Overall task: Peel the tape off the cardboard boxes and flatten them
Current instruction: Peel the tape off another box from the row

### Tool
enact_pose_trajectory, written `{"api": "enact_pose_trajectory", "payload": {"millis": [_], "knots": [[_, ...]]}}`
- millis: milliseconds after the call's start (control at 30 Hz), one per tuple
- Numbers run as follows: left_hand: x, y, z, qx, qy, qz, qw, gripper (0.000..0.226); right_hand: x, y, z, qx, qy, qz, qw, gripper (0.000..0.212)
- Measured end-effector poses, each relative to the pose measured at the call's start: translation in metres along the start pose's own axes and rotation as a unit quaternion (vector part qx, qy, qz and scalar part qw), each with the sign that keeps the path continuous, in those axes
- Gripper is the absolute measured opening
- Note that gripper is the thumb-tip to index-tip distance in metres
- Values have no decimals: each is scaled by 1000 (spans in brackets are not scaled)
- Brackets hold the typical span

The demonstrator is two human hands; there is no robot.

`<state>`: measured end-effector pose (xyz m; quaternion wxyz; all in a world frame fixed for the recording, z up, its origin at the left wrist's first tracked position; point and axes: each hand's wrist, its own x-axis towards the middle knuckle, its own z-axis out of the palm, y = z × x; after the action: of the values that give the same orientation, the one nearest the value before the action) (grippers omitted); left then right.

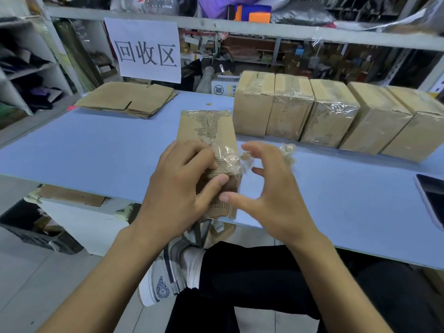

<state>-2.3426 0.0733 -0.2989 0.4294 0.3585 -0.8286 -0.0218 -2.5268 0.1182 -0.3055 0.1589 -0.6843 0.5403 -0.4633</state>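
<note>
Cardboard fills the scene: a flattened brown corrugated box (206,131), its face torn where tape came away, lies at the centre of the pale blue counter (96,150), its near end past the counter's front edge. The left hand (177,188) grips that near end, fingers (192,162) curled over the top and the thumb pressed against the side. The right hand (269,188), at 3 o'clock from the left, has its fingers spread wide and bent; a crumpled strip of clear tape (237,162) stretches from the box to its fingertips, and whether they pinch it or it only sticks to them cannot be told. A wad of balled clear tape (287,151) shows just beyond that hand.

At 1 to 2 o'clock from the box stands a row of five sealed brown cardboard boxes (324,114), side by side and touching, wrapped in shiny clear tape. At 11 o'clock lies a stack of flattened brown cardboard sheets (127,99). A white paper sign with black characters (146,51) hangs from the shelf above it. A dark phone (432,200) lies at the counter's 3 o'clock edge.
</note>
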Motion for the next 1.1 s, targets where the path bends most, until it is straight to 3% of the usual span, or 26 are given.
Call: {"api": "enact_pose_trajectory", "payload": {"millis": [67, 133, 200, 333, 700, 867, 1100], "knots": [[0, -1, 2, 8, -4, -9, 1000, 21, -4, 5, 9, -3, 62, -6, 998, 64], [0, -3, 4, 19, -7, -6, 1000, 18, -3, 10, 12, -28, 108, -36, 993, 45], [1, -4, 5, 16, -8, -10, 1000, 18, -3, 12, 13, -63, 112, -62, 990, 27], [11, 0, -3, -28, -22, -49, 998, 28, -5, 12, 13, -80, 80, -75, 991, 17], [17, 2, -2, -34, -22, -86, 995, 22, 13, 26, -23, -26, -69, -116, 991, 10], [18, 2, -3, -28, -32, -79, 996, 22, 30, 24, -45, 37, -153, -60, 986, 12], [18, 3, -3, -29, -30, -77, 996, 26, 40, 19, -40, 111, -111, 12, 987, 20]]}}
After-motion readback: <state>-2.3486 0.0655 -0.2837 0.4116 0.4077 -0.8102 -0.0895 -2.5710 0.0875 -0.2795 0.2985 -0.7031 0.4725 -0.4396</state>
